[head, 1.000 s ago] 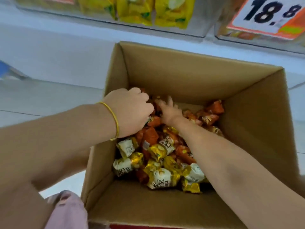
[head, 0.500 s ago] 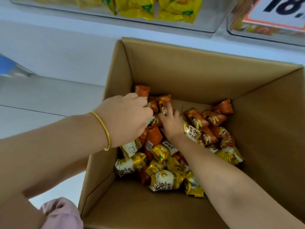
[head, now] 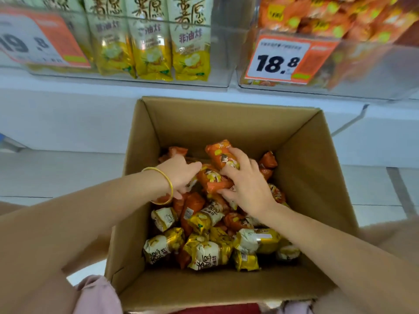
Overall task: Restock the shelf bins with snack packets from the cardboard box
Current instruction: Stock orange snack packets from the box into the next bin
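An open cardboard box (head: pixel 313 168) sits below the shelf, holding several orange and yellow snack packets (head: pixel 204 252). My right hand (head: pixel 247 186) is inside the box, fingers curled round a bunch of orange packets (head: pixel 221 155), one lifted above the pile. My left hand (head: pixel 181 175), with a gold bangle on the wrist, reaches in from the left and grips orange packets (head: pixel 209 180) on the other side of the same bunch. Yellow packets lie nearer me in the box, untouched.
Above the box, a clear shelf bin (head: pixel 217 53) holds upright yellow packets; the bin to its right (head: pixel 374 64) holds orange packets behind an 18.8 price tag (head: pixel 278 60). White shelf edge (head: pixel 68 87) runs across. Pink cloth (head: pixel 97 295) shows at the bottom left.
Both hands have closed on orange packets and raised them off the pile; the right hand now shows a packet lifted. The camera has tilted up, bringing the shelf bins into view.
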Motion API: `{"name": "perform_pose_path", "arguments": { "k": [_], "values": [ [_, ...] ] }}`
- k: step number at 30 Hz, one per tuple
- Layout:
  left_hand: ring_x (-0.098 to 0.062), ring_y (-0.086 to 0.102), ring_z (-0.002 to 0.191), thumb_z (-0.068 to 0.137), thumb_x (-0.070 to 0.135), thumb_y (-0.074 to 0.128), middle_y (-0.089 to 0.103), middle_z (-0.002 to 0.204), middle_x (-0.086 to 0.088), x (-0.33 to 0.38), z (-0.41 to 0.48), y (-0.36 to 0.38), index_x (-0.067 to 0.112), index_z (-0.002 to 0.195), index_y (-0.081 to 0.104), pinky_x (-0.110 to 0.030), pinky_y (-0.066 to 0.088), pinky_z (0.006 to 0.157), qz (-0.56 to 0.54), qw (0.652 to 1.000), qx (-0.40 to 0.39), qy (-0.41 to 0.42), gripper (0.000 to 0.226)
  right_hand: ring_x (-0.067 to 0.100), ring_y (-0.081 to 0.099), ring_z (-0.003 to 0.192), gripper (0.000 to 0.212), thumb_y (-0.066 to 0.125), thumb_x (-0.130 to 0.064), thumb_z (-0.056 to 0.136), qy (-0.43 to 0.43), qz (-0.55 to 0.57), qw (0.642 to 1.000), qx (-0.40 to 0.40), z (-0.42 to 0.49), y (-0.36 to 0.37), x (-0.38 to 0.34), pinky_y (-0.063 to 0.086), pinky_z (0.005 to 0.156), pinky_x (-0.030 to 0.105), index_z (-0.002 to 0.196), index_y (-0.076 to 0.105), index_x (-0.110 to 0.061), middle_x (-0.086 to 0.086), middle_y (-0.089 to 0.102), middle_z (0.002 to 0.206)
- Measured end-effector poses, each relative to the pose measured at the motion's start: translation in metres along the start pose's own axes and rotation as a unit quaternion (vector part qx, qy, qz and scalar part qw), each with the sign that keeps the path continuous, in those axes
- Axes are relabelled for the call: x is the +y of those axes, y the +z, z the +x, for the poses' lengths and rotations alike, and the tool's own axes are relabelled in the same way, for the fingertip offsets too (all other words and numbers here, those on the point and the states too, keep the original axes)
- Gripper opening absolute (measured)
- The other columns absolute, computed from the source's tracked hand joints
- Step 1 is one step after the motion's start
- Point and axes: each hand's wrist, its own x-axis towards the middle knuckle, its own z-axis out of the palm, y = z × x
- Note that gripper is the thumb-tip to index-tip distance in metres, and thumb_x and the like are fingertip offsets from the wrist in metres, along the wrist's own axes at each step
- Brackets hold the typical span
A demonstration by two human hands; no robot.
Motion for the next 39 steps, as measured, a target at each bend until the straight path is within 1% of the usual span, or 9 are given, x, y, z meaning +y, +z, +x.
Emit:
{"name": "perform_pose_path", "arguments": {
  "k": [4,9,12,17,23,26,31,36,39],
  "values": [
    [-0.032,0.068,0.090,0.087,0.056,0.055,0.064,0.116,-0.017,0.014,-0.014,0.010,0.017,0.127,0.051,-0.046,0.058,0.071,-0.376,0.913,-0.148,-0.066,0.056,0.037,0.035,0.130,0.041,0.073,-0.045,0.075,-0.044,0.073,0.992,0.097,-0.030,-0.049,-0.023,0.035,0.103,0.043,0.110,0.058,-0.027,0.007,0.025,0.151],
    [-0.030,0.070,0.091,0.078,0.029,0.075,0.065,0.114,-0.017,0.020,-0.017,0.014,0.012,0.129,0.047,-0.046,0.058,0.066,-0.404,0.908,-0.096,0.065,0.061,0.003,0.032,0.129,0.026,0.053,-0.044,0.084,-0.031,0.280,0.945,0.164,-0.042,-0.076,-0.032,0.034,0.102,0.018,0.098,0.046,-0.023,-0.001,0.035,0.132],
    [-0.030,0.067,0.099,0.064,0.028,0.084,0.063,0.119,-0.013,0.018,-0.021,0.013,0.016,0.135,0.040,-0.052,0.056,0.079,-0.378,0.915,-0.080,0.116,0.085,0.014,0.050,0.112,0.021,0.053,-0.035,0.091,0.027,0.380,0.898,0.219,-0.038,-0.082,-0.033,0.046,0.090,0.025,0.099,0.038,-0.023,0.002,0.047,0.112],
    [-0.027,0.066,0.104,0.058,0.021,0.086,0.062,0.122,-0.012,0.018,-0.023,0.002,0.012,0.138,0.036,-0.050,0.053,0.088,-0.320,0.923,-0.085,0.193,0.095,0.014,0.062,0.102,0.089,0.072,-0.009,0.082,0.139,0.551,0.822,0.049,-0.030,-0.112,-0.025,0.055,0.084,0.034,0.146,0.017,-0.035,-0.012,0.050,0.117],
    [-0.017,0.060,0.114,0.069,0.032,0.082,0.059,0.127,-0.003,0.028,-0.035,-0.005,0.024,0.138,0.039,-0.043,0.048,0.098,-0.272,0.914,-0.074,0.293,0.082,0.026,0.061,0.114,0.091,0.080,-0.006,0.058,0.119,0.668,0.732,-0.057,-0.024,-0.134,-0.011,0.054,0.090,0.049,0.137,0.037,-0.023,0.008,0.057,0.130],
    [-0.018,0.057,0.119,0.071,0.048,0.072,0.059,0.131,0.001,0.040,-0.043,-0.006,0.025,0.141,0.039,-0.047,0.044,0.102,-0.222,0.913,-0.081,0.333,0.081,0.025,0.065,0.108,0.075,0.074,0.000,0.061,0.081,0.669,0.737,-0.044,-0.031,-0.147,-0.005,0.056,0.086,0.042,0.125,0.043,-0.022,0.009,0.061,0.122],
    [-0.021,0.060,0.113,0.071,0.023,0.060,0.066,0.118,0.004,0.083,-0.058,0.004,0.042,0.124,0.052,-0.046,0.044,0.102,-0.220,0.896,-0.091,0.375,0.057,0.020,0.065,0.101,0.078,0.083,0.003,0.053,-0.003,0.631,0.776,-0.020,-0.046,-0.181,0.016,0.055,0.082,0.036,0.118,0.047,-0.022,0.004,0.062,0.114],
    [-0.006,0.052,0.117,0.072,0.020,0.054,0.055,0.128,0.014,0.163,-0.074,0.022,0.043,0.129,0.043,-0.030,0.043,0.102,-0.147,0.878,-0.079,0.448,0.063,0.016,0.069,0.089,0.096,0.096,-0.036,0.033,-0.026,0.663,0.746,0.050,-0.058,-0.231,0.059,0.057,0.069,0.033,0.116,0.050,-0.024,-0.003,0.070,0.100],
    [-0.003,0.051,0.116,0.086,0.014,0.063,0.052,0.132,0.012,0.209,-0.074,0.032,0.029,0.139,0.039,-0.023,0.041,0.101,-0.094,0.866,-0.023,0.491,0.060,0.012,0.068,0.080,0.091,0.095,-0.038,0.032,-0.016,0.620,0.780,0.087,-0.062,-0.269,0.085,0.056,0.063,0.028,0.110,0.050,-0.021,-0.007,0.070,0.088]
  ]
}}
